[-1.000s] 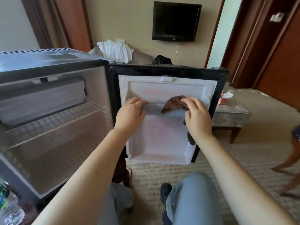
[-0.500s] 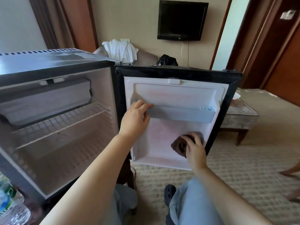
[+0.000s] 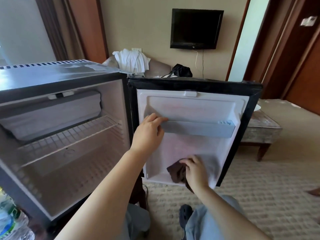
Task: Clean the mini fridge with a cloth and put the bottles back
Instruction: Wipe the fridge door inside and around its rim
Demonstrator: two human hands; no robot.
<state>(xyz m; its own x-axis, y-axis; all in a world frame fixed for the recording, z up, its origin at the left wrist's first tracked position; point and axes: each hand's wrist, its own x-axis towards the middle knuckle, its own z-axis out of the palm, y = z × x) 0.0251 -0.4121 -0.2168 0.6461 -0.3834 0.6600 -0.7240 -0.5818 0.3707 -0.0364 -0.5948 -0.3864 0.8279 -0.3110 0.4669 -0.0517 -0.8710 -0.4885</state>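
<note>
The mini fridge [image 3: 57, 78] stands open on the left, its white inside bare except for a wire shelf [image 3: 69, 134]. Its door [image 3: 195, 104] swings out toward me, white liner facing me. My left hand [image 3: 149, 134] holds the left end of the grey door rail [image 3: 199, 129], fingers curled over its top edge. My right hand [image 3: 195, 172] grips a dark brown cloth [image 3: 176, 172] and presses it against the lower part of the door liner. Plastic water bottles [image 3: 10, 222] show at the bottom left corner, partly cut off by the frame.
A low upholstered stool [image 3: 263, 130] stands right of the door. An armchair with white towels [image 3: 133, 61] and a black bag [image 3: 181, 71] sits behind the fridge. A TV [image 3: 195, 28] hangs on the wall. My knees and a dark shoe [image 3: 185, 212] are over beige carpet.
My right hand carried the cloth from the door rail down to the bottom of the door liner, then a little leftward. My left hand stayed on the rail's left end.
</note>
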